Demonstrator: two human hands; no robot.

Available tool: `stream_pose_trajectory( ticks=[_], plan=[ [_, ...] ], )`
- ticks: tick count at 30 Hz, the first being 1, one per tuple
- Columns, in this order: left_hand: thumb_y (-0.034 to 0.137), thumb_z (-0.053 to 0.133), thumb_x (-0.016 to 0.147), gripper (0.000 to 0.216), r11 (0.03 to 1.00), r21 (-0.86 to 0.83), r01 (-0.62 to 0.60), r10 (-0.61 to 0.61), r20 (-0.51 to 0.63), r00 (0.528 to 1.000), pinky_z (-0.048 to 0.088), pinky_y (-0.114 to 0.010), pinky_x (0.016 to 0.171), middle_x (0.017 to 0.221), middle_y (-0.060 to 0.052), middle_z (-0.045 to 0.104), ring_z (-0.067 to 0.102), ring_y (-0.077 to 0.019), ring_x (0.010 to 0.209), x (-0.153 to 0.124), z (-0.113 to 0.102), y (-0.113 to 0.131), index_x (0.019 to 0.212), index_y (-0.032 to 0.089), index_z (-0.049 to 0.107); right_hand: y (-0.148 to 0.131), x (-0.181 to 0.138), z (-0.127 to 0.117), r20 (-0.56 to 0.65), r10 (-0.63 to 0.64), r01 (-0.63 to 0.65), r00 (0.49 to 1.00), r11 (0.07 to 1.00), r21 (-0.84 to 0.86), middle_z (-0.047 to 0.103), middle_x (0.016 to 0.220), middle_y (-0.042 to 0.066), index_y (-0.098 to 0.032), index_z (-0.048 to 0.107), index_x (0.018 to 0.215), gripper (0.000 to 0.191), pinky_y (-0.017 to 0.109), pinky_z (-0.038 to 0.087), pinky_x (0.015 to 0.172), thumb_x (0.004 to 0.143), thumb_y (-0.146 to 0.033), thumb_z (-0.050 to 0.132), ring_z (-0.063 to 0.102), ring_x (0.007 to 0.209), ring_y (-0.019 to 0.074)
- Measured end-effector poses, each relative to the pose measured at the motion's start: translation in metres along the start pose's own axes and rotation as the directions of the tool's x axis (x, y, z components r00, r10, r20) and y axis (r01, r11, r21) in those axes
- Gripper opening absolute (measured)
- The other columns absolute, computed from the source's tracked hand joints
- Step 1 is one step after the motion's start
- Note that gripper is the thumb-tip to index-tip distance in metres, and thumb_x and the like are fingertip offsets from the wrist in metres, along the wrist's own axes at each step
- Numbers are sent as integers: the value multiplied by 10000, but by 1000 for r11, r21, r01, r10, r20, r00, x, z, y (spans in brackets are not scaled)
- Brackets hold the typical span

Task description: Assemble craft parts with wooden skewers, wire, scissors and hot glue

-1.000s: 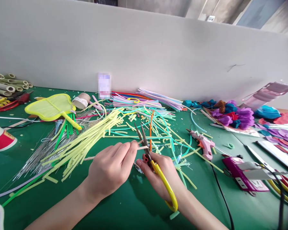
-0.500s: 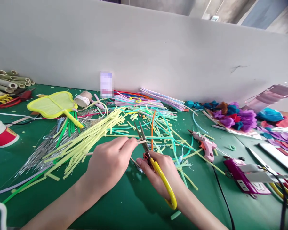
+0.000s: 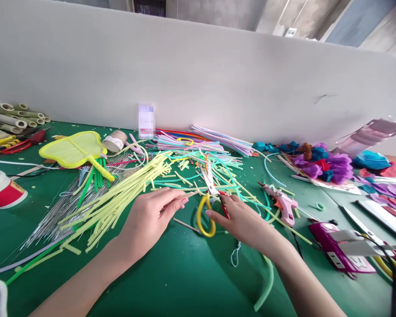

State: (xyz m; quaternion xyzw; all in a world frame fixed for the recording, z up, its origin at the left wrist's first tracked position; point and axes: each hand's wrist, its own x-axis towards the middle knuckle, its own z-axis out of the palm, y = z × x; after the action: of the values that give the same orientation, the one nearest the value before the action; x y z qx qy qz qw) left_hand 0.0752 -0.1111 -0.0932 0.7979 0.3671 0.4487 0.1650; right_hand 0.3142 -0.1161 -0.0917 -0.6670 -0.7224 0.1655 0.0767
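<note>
My left hand [image 3: 155,215] is closed in a pinch on a thin pale strip [image 3: 193,193], whose tip sticks out to the right past the fingers. Beside it, my right hand [image 3: 242,218] is on a pair of scissors [image 3: 207,215] with yellow-and-red handles. Its thumb reaches the yellow loop and its fingers are at the red part. The blades point away from me over the scattered cut pieces. A thin brownish stick [image 3: 186,225] lies on the green table between the hands. Left of my left hand is a bundle of pale yellow strips [image 3: 125,189].
A yellow mesh fan-like shape [image 3: 74,149], thin metal wires [image 3: 59,209] and a paper cup [image 3: 5,189] are on the left. To the right lie a pink glue gun [image 3: 285,204], a purple power strip [image 3: 339,248] with cables, and purple petals [image 3: 338,165]. A grey partition [image 3: 198,75] stands behind.
The scissors have turned over and gone lower onto the pile, their yellow loop now left of my right hand. My right hand has shifted slightly right and its grip has loosened. The left pinch stays.
</note>
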Motion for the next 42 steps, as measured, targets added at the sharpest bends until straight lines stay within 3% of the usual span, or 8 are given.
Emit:
stream_pose_trajectory(
  ticks=[5, 10, 21, 26, 32, 35, 38, 42],
  plan=[
    [199, 587, 967, 131, 999, 9, 53, -54, 79, 995, 527, -213, 666, 887, -11, 761, 711, -138, 758, 1, 1, -2, 989, 202, 717, -26, -12, -20, -152, -91, 132, 984, 950, 285, 657, 733, 40, -199, 657, 885, 454, 285, 369, 572, 1010, -538, 381, 562, 638, 182],
    [228, 569, 979, 156, 987, -80, 138, -121, 182, 976, 502, -207, 616, 799, 4, 726, 674, -130, 699, 2, 1, 3, 937, 207, 718, -39, -10, -14, -135, -314, 341, 940, 829, 443, 555, 697, -23, -212, 530, 822, 348, 245, 355, 560, 1034, -450, 390, 464, 605, 128],
    [326, 474, 1017, 309, 953, -123, 276, -220, 343, 913, 434, -220, 566, 700, 15, 614, 573, -129, 638, 1, 6, 3, 762, 194, 586, -36, -2, 6, -221, -395, 451, 892, 737, 504, 511, 743, -20, -218, 454, 818, 258, 250, 353, 608, 1049, -291, 365, 463, 648, 133],
    [326, 455, 1021, 330, 965, -130, 228, -166, 368, 915, 424, -224, 573, 692, 11, 572, 541, -128, 639, 2, 4, 5, 752, 184, 582, -34, -3, 9, -233, -421, 477, 876, 695, 538, 464, 715, -28, -215, 448, 803, 284, 251, 342, 605, 1055, -301, 348, 423, 636, 130],
    [370, 466, 1012, 337, 931, -157, 330, -239, 420, 875, 415, -212, 548, 682, 22, 595, 555, -127, 623, 4, 1, 0, 752, 192, 584, -32, 2, 11, -165, -389, 401, 906, 672, 623, 514, 721, -26, -208, 477, 802, 361, 243, 353, 593, 1059, -421, 336, 449, 632, 121],
    [400, 483, 1001, 343, 916, -103, 387, -315, 412, 855, 429, -220, 593, 710, 15, 629, 593, -142, 670, 7, 0, -5, 747, 194, 587, -25, 8, 12, -118, -309, 322, 944, 776, 543, 585, 776, 2, -209, 526, 855, 438, 261, 397, 628, 1055, -500, 267, 532, 679, 147],
    [452, 494, 988, 388, 880, -110, 461, -383, 409, 828, 467, -236, 716, 771, -15, 675, 657, -193, 859, 10, -2, -12, 714, 191, 581, -13, 13, 17, -122, -113, 138, 986, 966, 217, 660, 923, 85, -184, 562, 994, 325, 343, 453, 766, 1032, -458, 391, 620, 878, 248],
    [478, 519, 974, 390, 831, -195, 521, -419, 396, 817, 470, -235, 803, 787, -16, 687, 652, -182, 899, 13, -3, -18, 728, 188, 608, -2, 15, 29, -27, -96, 91, 995, 983, -159, 656, 1095, 211, -88, 546, 1223, 357, 445, 449, 909, 961, -330, 556, 611, 1069, 360]
  ],
)
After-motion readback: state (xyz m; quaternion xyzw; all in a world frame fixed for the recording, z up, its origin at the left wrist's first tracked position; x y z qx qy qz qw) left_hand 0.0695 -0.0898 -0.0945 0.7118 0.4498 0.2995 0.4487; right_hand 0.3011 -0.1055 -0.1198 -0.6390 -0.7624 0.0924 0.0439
